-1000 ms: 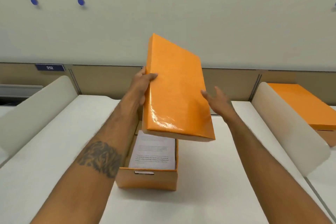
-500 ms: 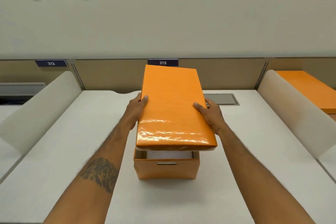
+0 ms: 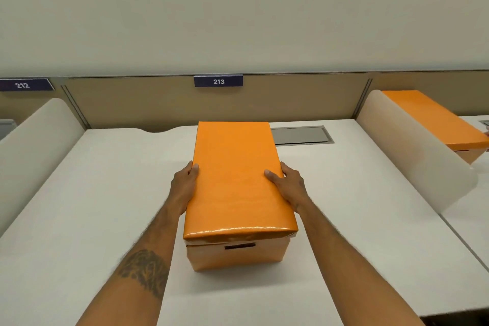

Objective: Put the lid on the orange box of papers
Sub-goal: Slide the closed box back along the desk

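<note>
The glossy orange lid (image 3: 235,177) lies flat over the orange box (image 3: 238,257), which stands in the middle of the white desk (image 3: 92,206). Only the box's near end, with its dark handle slot, shows under the lid's front rim. My left hand (image 3: 185,185) grips the lid's left long edge, thumb on top. My right hand (image 3: 288,185) grips the right long edge the same way. The papers inside are hidden by the lid.
White curved dividers stand at the left (image 3: 34,151) and right (image 3: 415,145) of the desk. A second orange lidded box (image 3: 436,119) sits on the neighbouring desk behind the right divider. A grey cable hatch (image 3: 301,135) lies at the desk's back, under label 213 (image 3: 218,81).
The lid went from tilted in my left hand alone to level in both hands, then down onto the box. The papers are no longer visible.
</note>
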